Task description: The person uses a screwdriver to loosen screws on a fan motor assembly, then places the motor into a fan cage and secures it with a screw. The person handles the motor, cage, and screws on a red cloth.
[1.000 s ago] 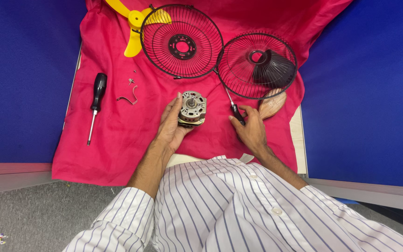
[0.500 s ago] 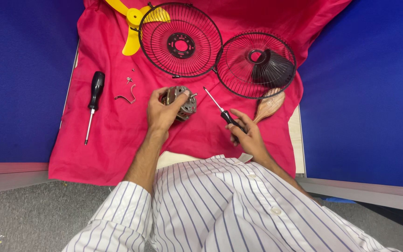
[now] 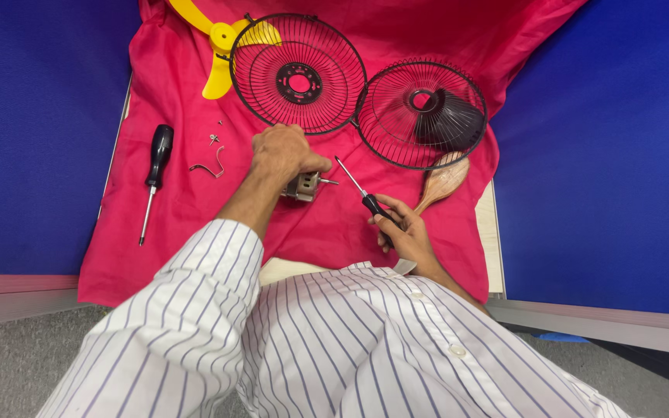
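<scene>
Near the middle of the red cloth (image 3: pixel 195 232) I have my left hand (image 3: pixel 282 155) closed over the small fan motor (image 3: pixel 303 186), its shaft pointing right. My right hand (image 3: pixel 404 232) grips a thin black-handled screwdriver (image 3: pixel 358 191), tip just beside the motor. Two black wire grilles (image 3: pixel 297 73) lie toward the far edge, a second screwdriver (image 3: pixel 154 174) by the left edge.

The left hand (image 3: pixel 282 155) has turned the motor (image 3: pixel 303 186) on its side (shaft toward the lifted screwdriver (image 3: pixel 361 193))
</scene>
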